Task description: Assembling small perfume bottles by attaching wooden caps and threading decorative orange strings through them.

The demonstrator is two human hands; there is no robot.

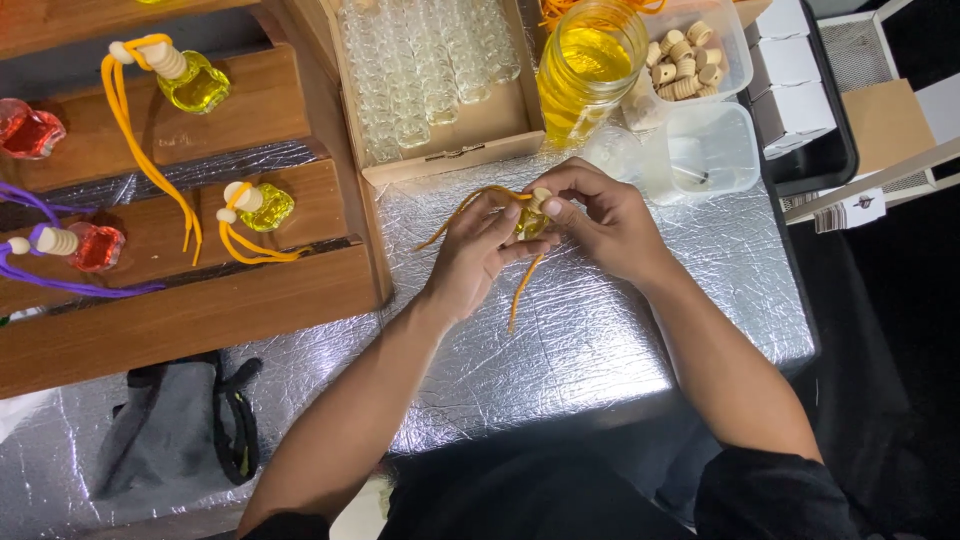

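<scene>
**Q:** Two hands meet at the middle of the table. What are they doing?

**A:** Both close on a small yellow bottle [531, 219] with a wooden cap [541, 196] just above the silver foil table cover [600, 330]. The left hand [478, 250] curls its fingers around the bottle from the side. The right hand [600, 215] pinches the cap between thumb and fingertips. An orange cord [524, 285] hangs from the bottle onto the foil.

**Q:** What lies around them?

**A:** Just beyond the hands sits a wooden box of empty glass bottles [430, 70], beside it a jar of yellow liquid [590, 65] and a clear tub of wooden caps [690, 55]. To the left, wooden steps [200, 290] display finished yellow and red bottles with cords.
</scene>
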